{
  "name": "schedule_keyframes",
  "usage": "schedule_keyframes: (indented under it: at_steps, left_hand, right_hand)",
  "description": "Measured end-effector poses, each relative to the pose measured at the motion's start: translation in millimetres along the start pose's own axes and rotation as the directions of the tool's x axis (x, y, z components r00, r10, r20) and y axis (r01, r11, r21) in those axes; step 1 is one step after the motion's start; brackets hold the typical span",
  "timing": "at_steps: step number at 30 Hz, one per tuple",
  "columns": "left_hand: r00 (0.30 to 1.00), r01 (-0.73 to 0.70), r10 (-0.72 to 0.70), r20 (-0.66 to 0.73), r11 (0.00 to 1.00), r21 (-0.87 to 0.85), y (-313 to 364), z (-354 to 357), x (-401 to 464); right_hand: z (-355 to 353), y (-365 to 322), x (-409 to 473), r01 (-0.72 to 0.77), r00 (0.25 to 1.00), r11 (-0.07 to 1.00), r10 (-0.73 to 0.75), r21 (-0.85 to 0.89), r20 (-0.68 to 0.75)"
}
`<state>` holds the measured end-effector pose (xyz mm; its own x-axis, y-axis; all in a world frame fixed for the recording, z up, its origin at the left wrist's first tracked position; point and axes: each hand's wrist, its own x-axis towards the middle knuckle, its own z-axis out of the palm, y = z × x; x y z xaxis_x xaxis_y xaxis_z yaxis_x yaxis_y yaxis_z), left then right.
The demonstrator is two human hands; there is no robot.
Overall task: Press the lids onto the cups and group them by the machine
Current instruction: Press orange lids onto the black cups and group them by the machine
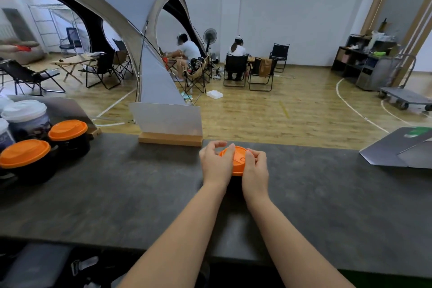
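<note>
Two bare hands are working at the middle of a dark grey stone-look counter (117, 194). Left hand (216, 166) is curling its fingers over the left rim of a round orange plastic lid (237, 159), thumb lifted clear at the far side. Right hand (256, 168) is gripping the right rim of the same lid, fingers bent over its edge. Lid is sitting on top of a dark cup, of which only a shadowed sliver is showing between the wrists; whether the lid is fully seated cannot be told.

Item, far left of counter: two dark cups already wearing orange lids, one nearer (24, 153) and one behind it (68, 129), standing just beside each other. Item, behind these: a patterned cup with a white domed lid (24, 110), plus part of another white-lidded cup (3, 128) being cut off by the left edge.

Item, far edge of counter: a white upright sign board in a pale wooden base (168, 119), standing just beyond the hands. Item, right end: a flat grey folded card sheet (397, 152).

Beyond the counter: a wooden sports floor, a large grey dome tent (112, 7), black folding chairs, and two seated people facing away.
</note>
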<state>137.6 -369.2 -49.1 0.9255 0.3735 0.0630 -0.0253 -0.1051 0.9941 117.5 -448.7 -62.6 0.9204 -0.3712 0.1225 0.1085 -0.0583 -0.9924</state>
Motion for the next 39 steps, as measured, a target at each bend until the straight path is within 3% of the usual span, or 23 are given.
schedule_keyframes:
  at_steps: [3,9,20,28,33,35,39]
  left_hand:
    - [0.996,-0.056,0.061,-0.057,0.995,0.086,1,-1,-11]
    - [0.989,-0.11,0.114,0.1,0.993,-0.04,-12,0,-34]
    - [0.987,-0.054,0.081,0.139,0.981,-0.188,-15,4,-28]
    - [0.964,-0.145,0.151,0.217,0.988,-0.045,-26,-8,-35]
    - [0.936,-0.272,0.254,0.243,0.961,0.044,-34,-18,-42]
    - [0.926,-0.293,0.262,0.273,0.953,0.078,-31,-21,-36]
    - [0.901,-0.334,0.26,0.347,0.927,0.172,-29,-23,-25]
  right_hand:
    - [-7,1,5,-0.025,0.999,0.999,0.025,-0.025,-0.033]
    - [-7,3,5,-0.033,0.993,0.995,0.022,0.093,0.117]
    - [-6,3,8,0.008,0.992,0.987,-0.028,0.16,0.122]
    - [-15,-4,12,-0.066,0.987,0.981,0.036,0.182,0.159]
    - [-13,-5,6,-0.017,0.995,0.979,0.037,0.204,-0.095]
    - [-10,-3,-2,-0.04,0.994,0.972,0.062,0.233,-0.088]
    - [-3,7,-12,0.04,0.997,0.983,-0.026,0.177,-0.077]
